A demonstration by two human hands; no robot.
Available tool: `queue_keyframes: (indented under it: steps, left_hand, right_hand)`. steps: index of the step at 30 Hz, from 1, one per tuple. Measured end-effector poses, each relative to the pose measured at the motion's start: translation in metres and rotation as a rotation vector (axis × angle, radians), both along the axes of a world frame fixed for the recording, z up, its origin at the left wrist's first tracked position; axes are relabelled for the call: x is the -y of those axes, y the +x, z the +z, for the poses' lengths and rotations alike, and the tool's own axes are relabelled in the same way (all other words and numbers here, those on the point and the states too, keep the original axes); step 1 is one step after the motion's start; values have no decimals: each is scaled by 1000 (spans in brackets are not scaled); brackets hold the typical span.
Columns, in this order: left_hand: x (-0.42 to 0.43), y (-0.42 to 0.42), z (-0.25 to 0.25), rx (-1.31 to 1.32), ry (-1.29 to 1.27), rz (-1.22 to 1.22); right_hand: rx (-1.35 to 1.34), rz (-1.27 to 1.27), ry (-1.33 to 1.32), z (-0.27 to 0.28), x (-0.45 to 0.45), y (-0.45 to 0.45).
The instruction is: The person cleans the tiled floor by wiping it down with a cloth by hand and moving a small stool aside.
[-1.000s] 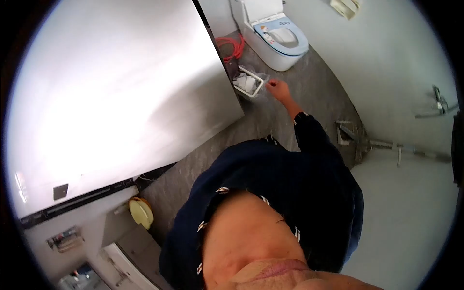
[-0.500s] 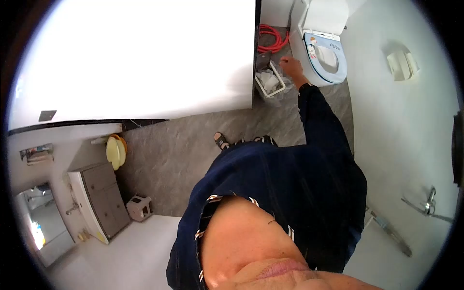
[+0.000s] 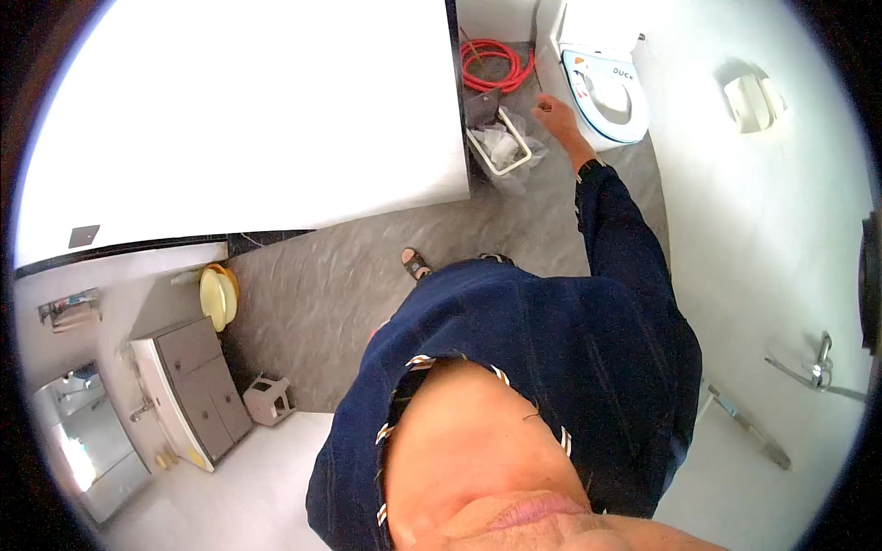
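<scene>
My right hand (image 3: 557, 116) is stretched out near the top of the view, its fingers curled together; whether anything small is between them cannot be made out. Just left of it stands a white-rimmed waste bin (image 3: 525, 140) lined with clear plastic and holding crumpled white paper (image 3: 497, 145). To the hand's right is a white toilet with a light blue seat cover (image 3: 588, 75) marked "DUCK", its lid up. The hand appears apart from the bin's rim. My left hand does not show.
A red hose (image 3: 522, 77) lies coiled behind the bin. A large white panel (image 3: 257, 110) fills the upper left. Basins (image 3: 219, 298), a vanity cabinet (image 3: 197, 386) and a small stool (image 3: 269, 399) stand at left. A wall tap (image 3: 819, 367) is at right.
Over the last second the view has swung, bringing the cabinet and stool into sight. My right hand has moved from the bin's front side to between bin and toilet.
</scene>
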State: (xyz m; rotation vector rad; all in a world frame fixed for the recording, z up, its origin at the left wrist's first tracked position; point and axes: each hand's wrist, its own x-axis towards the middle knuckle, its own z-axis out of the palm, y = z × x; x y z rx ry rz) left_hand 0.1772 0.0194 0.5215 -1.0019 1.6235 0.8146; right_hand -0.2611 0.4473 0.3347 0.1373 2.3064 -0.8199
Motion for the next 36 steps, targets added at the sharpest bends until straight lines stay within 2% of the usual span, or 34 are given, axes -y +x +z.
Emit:
queue_keyframes:
  steps: [4, 7, 10, 13, 16, 18, 20, 22, 23, 24, 25, 27, 30, 31, 34, 36]
  left_hand:
    - [3, -2, -5, 2, 16, -17]
    - [10, -7, -13, -6, 39, -41]
    - [17, -12, -22, -12, 59, -65]
    - [28, -17, -33, -18, 83, -95]
    - [40, -20, -52, -31, 115, -133]
    - [60, -29, -73, -50, 165, -192]
    - [87, -32, -89, -70, 203, -234]
    - [120, -34, -103, -85, 239, -278]
    - [132, -35, -109, -88, 252, -301]
    - [143, -36, -111, -85, 254, -323]
    - [150, -37, -114, -82, 256, -345]
    - [164, -40, -122, -71, 258, -388]
    - [185, -40, -129, -43, 272, -464]
    - [189, -41, -133, -37, 281, -490]
    - [193, -40, -148, -29, 304, -584]
    - [191, -40, -162, -44, 325, -652]
  right_hand:
    - [173, 88, 159, 6, -12, 2]
    - [87, -239, -107, 5, -21, 24]
    - [253, -91, 139, 36, -14, 20]
    - [38, -167, 8, 24, -23, 65]
    - [-28, -63, 192, 7, -37, 130]
    - [286, 60, 323, 57, -41, 157]
    - [257, 93, 354, 70, -51, 234]
    - [21, -135, 409, 123, -27, 299]
    - [153, -29, 583, 101, -64, 375]
    - [395, 101, 623, 135, -61, 395]
    - [602, 195, 684, 137, -76, 439]
    - [962, -783, 1011, 189, -35, 430]
    - [998, -786, 973, 213, -20, 482]
    - [1081, -623, 889, 231, 7, 449]
    - [766, 104, 822, 158, -42, 591]
    - [692, -389, 852, 197, 43, 467]
